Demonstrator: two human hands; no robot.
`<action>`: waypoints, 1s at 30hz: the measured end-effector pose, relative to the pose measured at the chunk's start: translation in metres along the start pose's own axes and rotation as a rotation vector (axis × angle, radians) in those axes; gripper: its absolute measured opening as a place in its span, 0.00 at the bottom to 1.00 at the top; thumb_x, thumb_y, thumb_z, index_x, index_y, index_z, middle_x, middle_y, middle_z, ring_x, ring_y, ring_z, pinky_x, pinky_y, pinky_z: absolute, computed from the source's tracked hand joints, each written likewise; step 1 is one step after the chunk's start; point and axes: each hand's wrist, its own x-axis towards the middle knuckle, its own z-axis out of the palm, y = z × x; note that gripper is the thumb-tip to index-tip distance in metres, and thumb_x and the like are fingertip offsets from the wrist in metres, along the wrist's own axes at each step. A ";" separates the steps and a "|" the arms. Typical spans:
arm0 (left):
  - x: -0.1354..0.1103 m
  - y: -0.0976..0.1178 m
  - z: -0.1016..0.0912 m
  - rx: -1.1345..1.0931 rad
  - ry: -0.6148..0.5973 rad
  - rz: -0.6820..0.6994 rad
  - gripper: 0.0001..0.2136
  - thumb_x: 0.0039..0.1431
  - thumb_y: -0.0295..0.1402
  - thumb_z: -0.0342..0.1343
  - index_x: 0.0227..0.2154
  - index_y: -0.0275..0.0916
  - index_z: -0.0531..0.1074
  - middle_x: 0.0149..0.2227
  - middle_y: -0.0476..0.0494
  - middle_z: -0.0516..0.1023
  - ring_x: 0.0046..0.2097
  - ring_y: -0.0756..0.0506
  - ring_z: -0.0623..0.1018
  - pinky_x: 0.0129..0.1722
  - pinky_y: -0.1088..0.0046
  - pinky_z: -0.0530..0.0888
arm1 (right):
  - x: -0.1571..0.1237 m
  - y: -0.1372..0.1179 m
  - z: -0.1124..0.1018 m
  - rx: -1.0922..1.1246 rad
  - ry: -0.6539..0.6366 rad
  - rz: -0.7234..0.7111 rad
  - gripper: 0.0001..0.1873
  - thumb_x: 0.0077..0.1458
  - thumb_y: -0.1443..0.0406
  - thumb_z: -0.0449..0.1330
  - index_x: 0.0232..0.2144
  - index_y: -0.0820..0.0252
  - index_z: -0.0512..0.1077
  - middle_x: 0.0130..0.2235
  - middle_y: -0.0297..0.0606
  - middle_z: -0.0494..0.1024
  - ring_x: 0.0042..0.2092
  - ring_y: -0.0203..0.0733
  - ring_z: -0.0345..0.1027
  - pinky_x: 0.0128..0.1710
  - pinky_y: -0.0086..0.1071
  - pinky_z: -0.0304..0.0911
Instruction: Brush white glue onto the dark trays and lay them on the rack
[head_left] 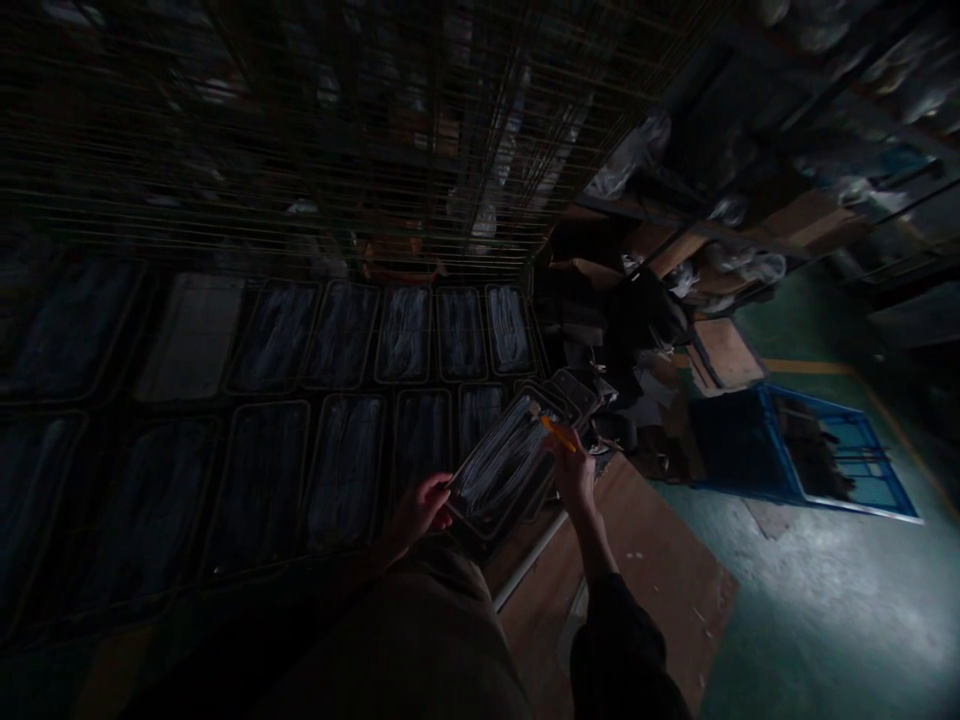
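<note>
My left hand (424,510) grips the near edge of a dark flat tray (504,462) filled with pale thin strands, held tilted above the work surface. My right hand (571,468) is closed around an orange pen-like tool (557,432), its tip over the tray's far end. More trays of the same kind are stacked under and behind the held one (574,392).
Two rows of similar filled trays (341,335) cover the surface at left. A wire mesh rack (337,130) rises behind them. Cardboard boxes and clutter (675,300) sit at right, a blue metal frame (817,450) lies on the green floor, and a cardboard sheet (645,580) lies beside me.
</note>
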 end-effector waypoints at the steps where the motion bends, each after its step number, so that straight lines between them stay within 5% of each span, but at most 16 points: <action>1: -0.001 0.001 0.000 -0.004 0.001 -0.006 0.22 0.51 0.42 0.57 0.47 0.34 0.67 0.24 0.51 0.75 0.20 0.51 0.76 0.18 0.78 0.71 | 0.008 0.001 0.000 -0.045 0.009 -0.029 0.18 0.64 0.60 0.46 0.50 0.58 0.68 0.37 0.39 0.79 0.37 0.41 0.75 0.37 0.30 0.67; 7: -0.004 0.007 0.003 0.019 0.042 -0.047 0.21 0.52 0.38 0.56 0.48 0.34 0.67 0.24 0.52 0.75 0.20 0.51 0.76 0.19 0.78 0.72 | 0.007 0.005 0.004 -0.300 -0.116 -0.140 0.17 0.63 0.64 0.47 0.49 0.58 0.70 0.39 0.41 0.79 0.35 0.41 0.74 0.31 0.27 0.63; 16: -0.006 0.008 0.003 0.003 0.036 -0.031 0.22 0.54 0.39 0.57 0.49 0.32 0.67 0.23 0.50 0.76 0.22 0.49 0.77 0.20 0.77 0.73 | -0.111 -0.019 -0.007 0.139 -0.438 0.046 0.16 0.65 0.62 0.47 0.49 0.54 0.70 0.31 0.34 0.78 0.32 0.36 0.74 0.31 0.26 0.66; 22: -0.009 0.013 0.006 0.073 0.067 -0.025 0.18 0.57 0.33 0.54 0.50 0.32 0.67 0.24 0.50 0.77 0.23 0.50 0.78 0.22 0.78 0.74 | -0.108 -0.017 -0.001 0.248 -0.196 0.107 0.15 0.64 0.60 0.49 0.48 0.56 0.70 0.34 0.36 0.78 0.35 0.38 0.75 0.34 0.27 0.68; 30: -0.003 0.005 0.006 0.095 0.061 -0.053 0.17 0.57 0.32 0.53 0.49 0.33 0.67 0.23 0.51 0.76 0.22 0.50 0.77 0.22 0.77 0.74 | -0.140 -0.033 0.044 0.385 -0.202 0.182 0.13 0.63 0.59 0.51 0.44 0.56 0.70 0.32 0.35 0.78 0.33 0.36 0.73 0.33 0.25 0.66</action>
